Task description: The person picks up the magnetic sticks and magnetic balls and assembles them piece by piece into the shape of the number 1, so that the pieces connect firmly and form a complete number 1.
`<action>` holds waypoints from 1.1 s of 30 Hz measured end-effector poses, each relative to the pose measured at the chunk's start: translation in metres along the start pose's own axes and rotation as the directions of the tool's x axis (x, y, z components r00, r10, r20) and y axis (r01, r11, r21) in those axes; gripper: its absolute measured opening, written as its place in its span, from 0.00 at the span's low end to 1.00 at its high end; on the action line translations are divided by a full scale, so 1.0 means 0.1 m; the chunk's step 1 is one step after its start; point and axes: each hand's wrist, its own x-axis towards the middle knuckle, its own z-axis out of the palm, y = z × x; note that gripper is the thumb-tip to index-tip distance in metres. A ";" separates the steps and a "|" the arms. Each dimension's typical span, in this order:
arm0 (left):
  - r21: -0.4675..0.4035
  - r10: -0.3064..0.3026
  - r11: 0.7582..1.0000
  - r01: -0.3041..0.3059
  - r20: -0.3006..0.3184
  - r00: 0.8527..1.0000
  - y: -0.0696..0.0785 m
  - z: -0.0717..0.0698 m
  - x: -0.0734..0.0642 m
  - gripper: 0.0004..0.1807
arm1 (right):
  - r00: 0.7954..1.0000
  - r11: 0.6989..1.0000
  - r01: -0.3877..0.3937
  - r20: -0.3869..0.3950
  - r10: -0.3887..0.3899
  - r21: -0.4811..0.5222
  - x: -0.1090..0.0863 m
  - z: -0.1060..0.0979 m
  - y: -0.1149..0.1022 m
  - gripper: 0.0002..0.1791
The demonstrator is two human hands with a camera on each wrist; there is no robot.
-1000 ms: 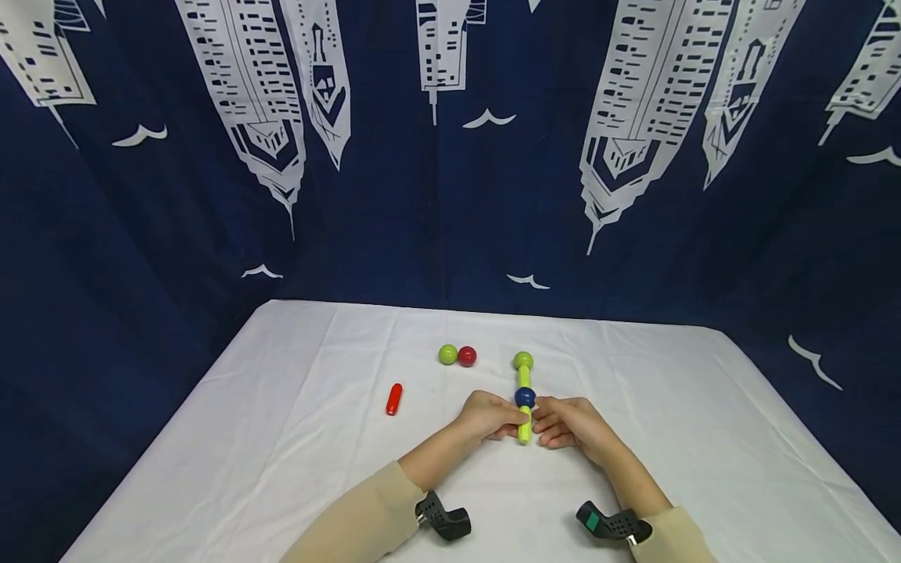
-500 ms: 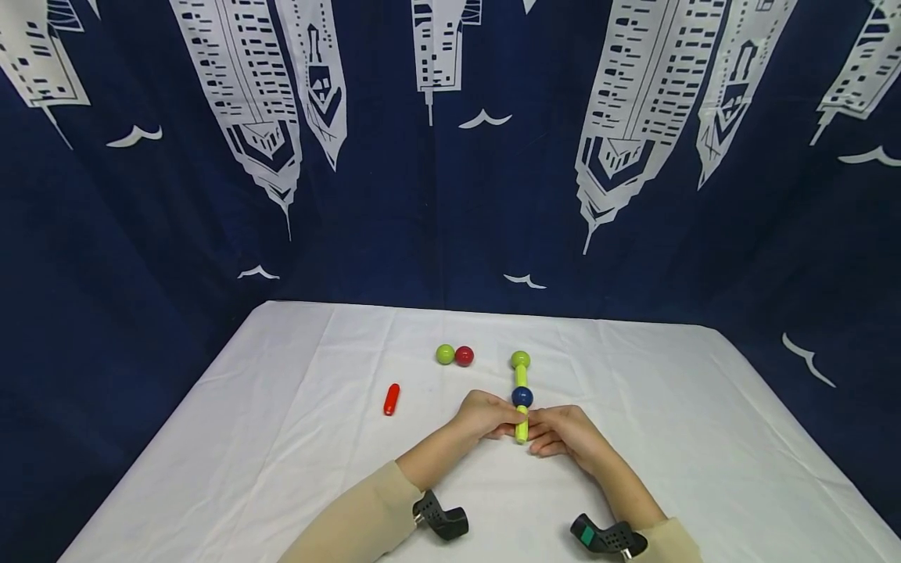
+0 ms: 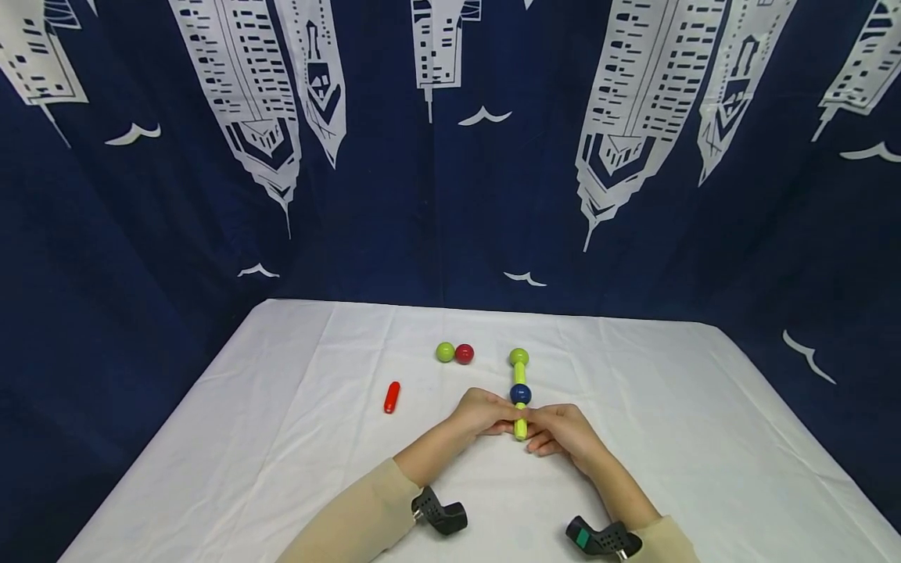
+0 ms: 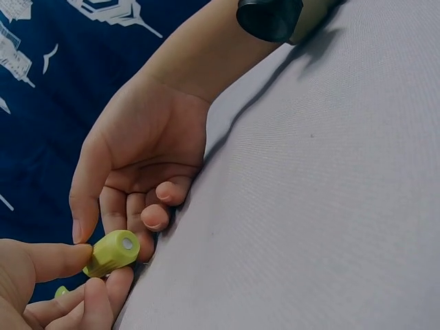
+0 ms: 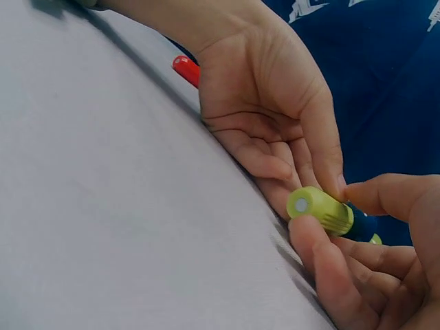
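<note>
A straight chain of magnetic building pieces lies between the two hands in the head view. At its far end is a green ball [image 3: 518, 356], then a yellow-green rod [image 3: 519, 374], a dark blue ball [image 3: 520, 393] and a second yellow-green rod [image 3: 520, 430] nearest the person. The left hand [image 3: 482, 410] pinches this nearer rod from the left, thumb on top. From the other side the right hand [image 3: 565, 430] holds the same rod between thumb and fingers. A pale round end of the near rod [image 5: 320, 208] faces the camera in the right wrist view.
A loose green ball [image 3: 445, 352] and a red ball [image 3: 464, 354] sit side by side farther back. To the left lies a red rod [image 3: 392, 397]. A white cloth [image 3: 296, 438] covers the table, with a dark blue printed curtain [image 3: 394, 219] behind.
The right hand has moved left onto the near rod, and its thumb now meets it beside the left thumb. The left hand keeps its pinch, and the loose pieces stay put.
</note>
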 end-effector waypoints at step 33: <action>-0.061 -0.039 0.997 0.039 -0.003 0.999 0.14 -0.23 0.06 0.07 | 0.976 0.990 -0.142 -0.164 0.140 0.000 0.12 0.05 -0.08 0.15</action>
